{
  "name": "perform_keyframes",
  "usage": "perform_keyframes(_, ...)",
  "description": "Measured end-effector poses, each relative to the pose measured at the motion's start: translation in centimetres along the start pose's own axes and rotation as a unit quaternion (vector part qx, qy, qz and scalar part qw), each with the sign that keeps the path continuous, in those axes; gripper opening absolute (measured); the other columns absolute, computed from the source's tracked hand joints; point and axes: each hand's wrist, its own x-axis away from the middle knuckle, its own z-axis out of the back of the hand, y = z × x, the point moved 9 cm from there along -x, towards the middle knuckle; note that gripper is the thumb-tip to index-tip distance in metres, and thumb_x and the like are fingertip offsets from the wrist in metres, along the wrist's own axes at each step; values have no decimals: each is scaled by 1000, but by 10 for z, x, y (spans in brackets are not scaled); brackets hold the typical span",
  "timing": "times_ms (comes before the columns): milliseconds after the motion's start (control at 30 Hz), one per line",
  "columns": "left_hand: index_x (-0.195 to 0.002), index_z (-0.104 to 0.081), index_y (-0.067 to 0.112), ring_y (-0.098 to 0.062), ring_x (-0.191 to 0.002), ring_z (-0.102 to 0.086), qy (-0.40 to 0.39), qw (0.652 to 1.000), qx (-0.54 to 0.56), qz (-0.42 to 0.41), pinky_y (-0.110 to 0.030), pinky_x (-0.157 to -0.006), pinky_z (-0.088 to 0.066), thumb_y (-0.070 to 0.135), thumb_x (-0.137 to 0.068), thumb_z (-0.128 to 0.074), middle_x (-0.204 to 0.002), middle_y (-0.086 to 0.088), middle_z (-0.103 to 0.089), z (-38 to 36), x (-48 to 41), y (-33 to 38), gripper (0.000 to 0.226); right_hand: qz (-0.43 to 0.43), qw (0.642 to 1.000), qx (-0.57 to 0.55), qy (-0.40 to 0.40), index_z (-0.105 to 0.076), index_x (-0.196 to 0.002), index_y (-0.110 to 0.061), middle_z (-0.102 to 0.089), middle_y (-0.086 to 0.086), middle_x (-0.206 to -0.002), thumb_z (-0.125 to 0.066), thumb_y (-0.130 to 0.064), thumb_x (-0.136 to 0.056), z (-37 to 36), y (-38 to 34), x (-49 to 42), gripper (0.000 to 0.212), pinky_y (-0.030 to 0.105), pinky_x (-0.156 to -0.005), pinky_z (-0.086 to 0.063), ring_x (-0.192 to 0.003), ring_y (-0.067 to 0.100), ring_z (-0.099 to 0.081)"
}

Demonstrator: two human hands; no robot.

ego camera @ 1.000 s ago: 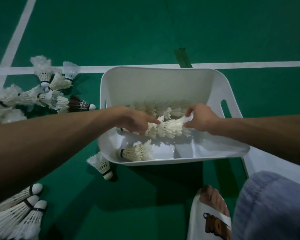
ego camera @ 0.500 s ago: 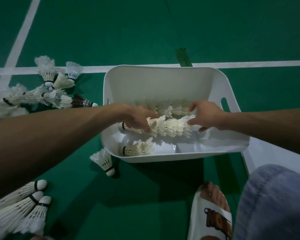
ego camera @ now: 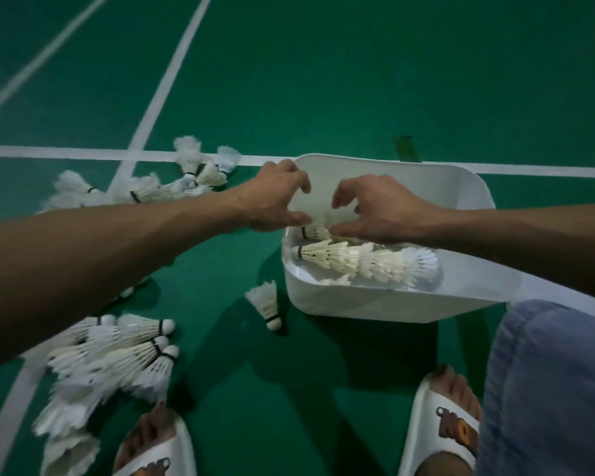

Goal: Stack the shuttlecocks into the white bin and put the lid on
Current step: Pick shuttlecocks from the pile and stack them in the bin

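Shuttlecocks [ego camera: 361,262] are nested into a row and laid flat in the white bin [ego camera: 375,307], probably to save room; the left hand [ego camera: 275,197] and right hand [ego camera: 385,211] are held above, grips loose and empty.

bin [ego camera: 385,307]: smooth white plastic | shuttlecocks [ego camera: 361,261]: feathered | floor [ego camera: 323,80]: matt green

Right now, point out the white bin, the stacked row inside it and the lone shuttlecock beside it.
white bin [ego camera: 375,309]: head view, front wall.
stacked row [ego camera: 361,261]: head view, middle shuttlecock.
lone shuttlecock [ego camera: 267,302]: head view, feather skirt.
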Motion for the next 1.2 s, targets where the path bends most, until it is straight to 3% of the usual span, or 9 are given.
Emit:
perform_keyframes(133, -128, -50, 15, -26, -114, -46, 2, 997, 5, 72, -36, -101, -39, 47, -83, -66, -131, -11, -42, 11, 54, -60, 57, 83, 996, -14, 18, -62, -114, -16, -65, 1, -118, -74, -33, -81, -4, -79, -2, 39, 21, -75, -40, -88, 11, -55)
perform_keyframes(233, -130, -47, 17, -20, -108, -45, -71, 990, -4, 120, -34, -98, -39, 51, -83, -63, -131, -10, -42, -10, 96, -97, 60, 129, 992, 0, -6, -62, -114, -16, -65, 0, -116, -73, -33, -82, -28, -127, -9, 39, 20, -77, -41, -85, 11, -54)
perform_keyframes(367, -135, -44, 16, -22, -110, -47, -152, 975, 32, 157, -29, -96, -38, 50, -85, -62, -132, -12, -43, -51, 138, -135, 63, 157, 984, 33, -81, -60, -116, -15, -64, 3, -115, -75, -38, -79, -85, -169, -26, 45, 27, -86, -46, -103, 20, -58)
perform_keyframes(500, -136, -42, 15, -25, -121, -48, -214, 957, 73, 180, -33, -100, -40, 50, -84, -63, -136, -12, -45, -98, 170, -168, 66, 136, 975, 76, -160, -57, -121, -13, -61, 6, -119, -74, -36, -80, -139, -169, -35, 50, 25, -79, -42, -104, 24, -56)
perform_keyframes(667, -142, -29, 29, -31, -128, -39, -273, 943, 72, 175, -43, -106, -35, 65, -77, -61, -141, -10, -36, -144, 199, -185, 81, 102, 961, 122, -225, -49, -129, -13, -61, 9, -117, -74, -34, -79, -188, -148, -42, 59, 24, -74, -37, -106, 27, -57)
perform_keyframes(867, -140, -19, 48, -32, -130, -30, -270, 949, 6, 161, -52, -104, -29, 80, -57, -65, -144, -1, -33, -165, 200, -176, 100, 68, 951, 169, -249, -44, -131, -16, -59, 10, -110, -74, -33, -76, -211, -129, -53, 64, 35, -83, -50, -103, 31, -57)
perform_keyframes(1067, -142, -21, 44, -29, -132, -26, -232, 957, -5, 173, -52, -103, -29, 65, -68, -70, -144, 1, -33, -171, 200, -187, 91, 49, 949, 162, -267, -41, -133, -14, -60, 12, -113, -70, -25, -82, -214, -120, -56, 59, 31, -75, -48, -96, 28, -56)
perform_keyframes(1200, -143, -19, 45, -31, -136, -22, -233, 954, 12, 190, -56, -102, -30, 57, -72, -73, -148, 1, -30, -171, 201, -198, 90, 50, 949, 158, -268, -41, -133, -14, -54, 7, -97, -66, -21, -84, -213, -123, -57, 55, 30, -69, -45, -86, 27, -53)
